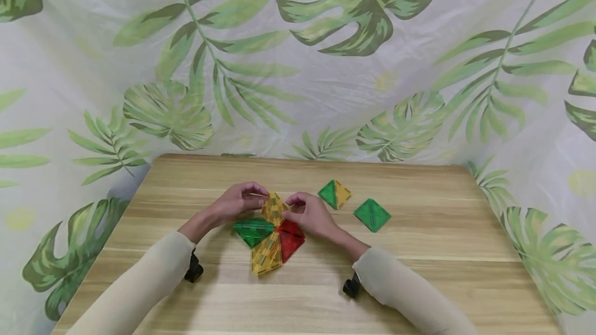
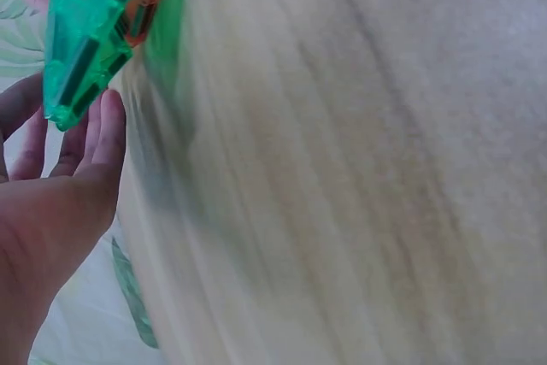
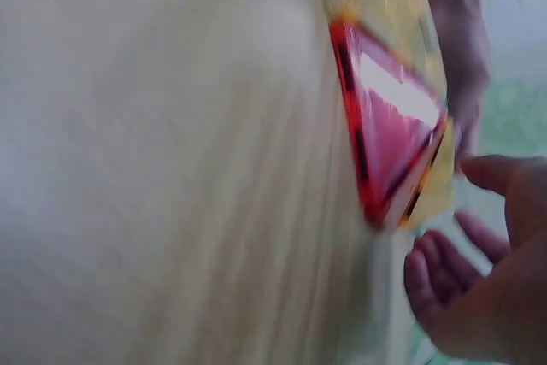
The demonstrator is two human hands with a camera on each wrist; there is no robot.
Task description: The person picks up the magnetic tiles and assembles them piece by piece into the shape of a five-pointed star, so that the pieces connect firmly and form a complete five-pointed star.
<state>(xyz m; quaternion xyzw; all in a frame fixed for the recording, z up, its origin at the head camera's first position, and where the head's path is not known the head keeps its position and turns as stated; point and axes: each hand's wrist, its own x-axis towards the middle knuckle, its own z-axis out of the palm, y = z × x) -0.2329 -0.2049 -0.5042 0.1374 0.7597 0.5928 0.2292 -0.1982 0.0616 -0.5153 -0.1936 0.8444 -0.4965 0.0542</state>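
Note:
A translucent yellow magnetic-tile pyramid stands between the two hands at the back of a cluster on the table. My left hand pinches its left side, and my right hand holds its right side with thumb and fingers. Joined around one middle point are a green pyramid on the left, a red pyramid on the right and another yellow pyramid in front. The green piece hides some left fingertips in the left wrist view. The red piece appears blurred in the right wrist view.
To the right of the cluster lie a green and yellow pyramid and an all-green pyramid. The wooden table ends at a leaf-patterned cloth behind and on both sides.

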